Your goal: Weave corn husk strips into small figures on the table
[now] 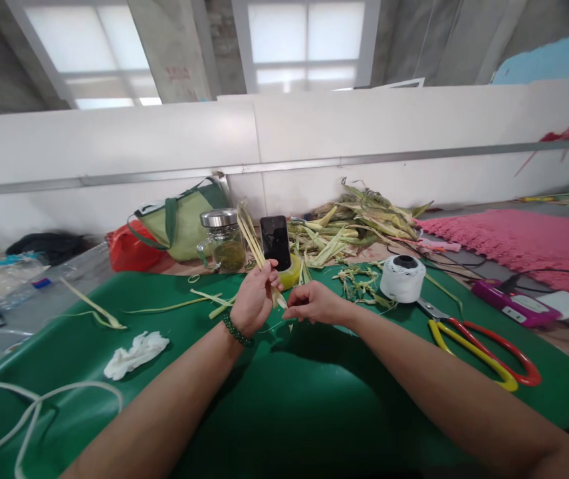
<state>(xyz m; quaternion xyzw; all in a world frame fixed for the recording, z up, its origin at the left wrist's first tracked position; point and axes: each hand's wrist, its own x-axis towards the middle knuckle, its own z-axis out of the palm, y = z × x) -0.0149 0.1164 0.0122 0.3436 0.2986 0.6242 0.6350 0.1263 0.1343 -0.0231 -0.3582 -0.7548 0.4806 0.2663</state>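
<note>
While your left hand (254, 299) grips the pale strips (251, 238), their length slants forward and left from its fingers; the lower end emerges just beside your right hand (318, 303), whose fingertips are pinched narrow, any hold there unclear.

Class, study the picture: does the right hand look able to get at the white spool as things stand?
Probably yes. The white spool stands to the right of the right hand, with only low plant scraps visible between them. It would likely first leave the lower end of the leaf bundle.
</note>
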